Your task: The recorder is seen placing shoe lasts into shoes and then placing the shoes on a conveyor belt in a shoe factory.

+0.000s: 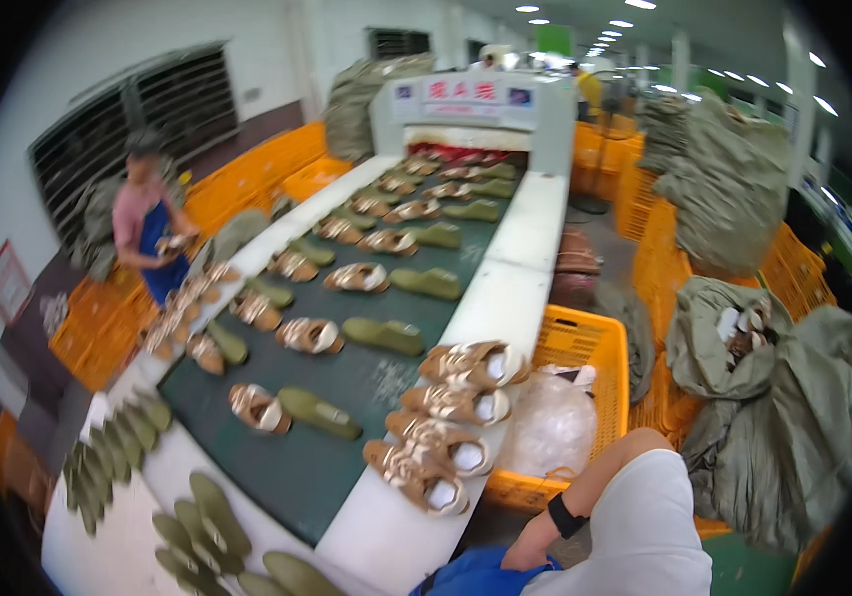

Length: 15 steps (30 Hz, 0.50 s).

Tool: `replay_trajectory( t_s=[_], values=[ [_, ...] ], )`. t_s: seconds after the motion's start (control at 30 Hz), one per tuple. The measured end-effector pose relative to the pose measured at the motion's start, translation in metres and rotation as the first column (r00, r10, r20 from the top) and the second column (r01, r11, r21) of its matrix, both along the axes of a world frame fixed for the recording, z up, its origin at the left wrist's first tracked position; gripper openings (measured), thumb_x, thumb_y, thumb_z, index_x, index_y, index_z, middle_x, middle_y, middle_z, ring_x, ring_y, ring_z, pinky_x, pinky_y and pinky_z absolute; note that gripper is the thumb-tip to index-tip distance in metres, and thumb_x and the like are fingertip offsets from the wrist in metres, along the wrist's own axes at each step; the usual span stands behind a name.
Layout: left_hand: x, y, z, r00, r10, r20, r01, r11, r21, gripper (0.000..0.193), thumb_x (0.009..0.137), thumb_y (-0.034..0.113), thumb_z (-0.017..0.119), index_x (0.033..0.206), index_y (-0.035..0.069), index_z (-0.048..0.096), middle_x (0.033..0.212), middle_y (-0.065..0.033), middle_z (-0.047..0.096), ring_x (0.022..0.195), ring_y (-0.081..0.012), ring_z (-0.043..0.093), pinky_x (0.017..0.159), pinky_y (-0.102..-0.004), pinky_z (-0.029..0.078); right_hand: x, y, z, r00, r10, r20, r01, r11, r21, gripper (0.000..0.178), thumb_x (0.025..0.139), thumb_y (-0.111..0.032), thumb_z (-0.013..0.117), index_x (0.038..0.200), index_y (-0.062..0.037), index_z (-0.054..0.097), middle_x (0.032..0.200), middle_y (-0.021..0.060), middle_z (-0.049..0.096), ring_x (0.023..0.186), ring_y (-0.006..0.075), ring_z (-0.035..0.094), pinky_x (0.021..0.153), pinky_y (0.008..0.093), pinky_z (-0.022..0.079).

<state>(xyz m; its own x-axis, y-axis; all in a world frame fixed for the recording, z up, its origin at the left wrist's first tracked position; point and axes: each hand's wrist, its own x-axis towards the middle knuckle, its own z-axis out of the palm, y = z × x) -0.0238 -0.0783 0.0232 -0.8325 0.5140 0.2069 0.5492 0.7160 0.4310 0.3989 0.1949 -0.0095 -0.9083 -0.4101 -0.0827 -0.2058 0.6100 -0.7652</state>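
My right hand [527, 552] is low in the picture against a blue apron [481, 576], below a black wristband; its fingers are hidden. My left hand is out of view. Closest to the right hand, several brown-and-white sneakers [431, 452] stand side by side on the white ledge [416, 541] of a conveyor. Its dark green belt [297, 482] carries rows of similar shoes [259, 408], each beside an olive-green sole-shaped piece [319, 412]. More such green pieces [213, 512] lie on the white near surface, with another fanned row [113, 452] farther left.
A yellow crate [600, 348] holding clear plastic bags [552, 425] stands right of the ledge. Grey-green sacks [774, 447] and more yellow crates line the right. Across the belt, a person in a blue apron [153, 233] holds a shoe. The belt leads from a white machine [466, 104].
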Motion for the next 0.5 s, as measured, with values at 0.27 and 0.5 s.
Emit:
replay_trajectory(
  t_s=[0.27, 0.5],
  values=[
    [-0.023, 0.006, -0.041, 0.991, -0.062, -0.121, 0.077, 0.989, 0.128, 0.009, 0.068, 0.001, 0.057, 0.076, 0.001, 0.055, 0.091, -0.0135, 0.057, 0.094, -0.033, 0.049, 0.086, -0.0418, 0.038, -0.003, 0.019, 0.016, 0.901, 0.19, 0.39, -0.067, 0.949, -0.307, 0.032, 0.07, -0.022, 0.07, 0.089, 0.0015, 0.061, 0.088, 0.0208, 0.063, 0.078, 0.0335, 0.059, 0.071, 0.041, 0.047],
    [-0.016, -0.004, -0.036, 0.998, -0.01, -0.067, 0.019, 0.989, 0.148, 0.012, 0.07, 0.001, 0.056, 0.081, 0.003, 0.055, 0.089, -0.0117, 0.058, 0.101, -0.0348, 0.047, 0.096, -0.0444, 0.034, -0.206, 0.017, 0.099, 0.933, -0.357, 0.032, 0.343, 0.916, 0.21, 0.049, 0.083, -0.037, 0.054, 0.126, -0.0167, 0.042, 0.075, 0.019, 0.062, 0.071, 0.0383, 0.059, 0.062, 0.0483, 0.046]
  ],
)
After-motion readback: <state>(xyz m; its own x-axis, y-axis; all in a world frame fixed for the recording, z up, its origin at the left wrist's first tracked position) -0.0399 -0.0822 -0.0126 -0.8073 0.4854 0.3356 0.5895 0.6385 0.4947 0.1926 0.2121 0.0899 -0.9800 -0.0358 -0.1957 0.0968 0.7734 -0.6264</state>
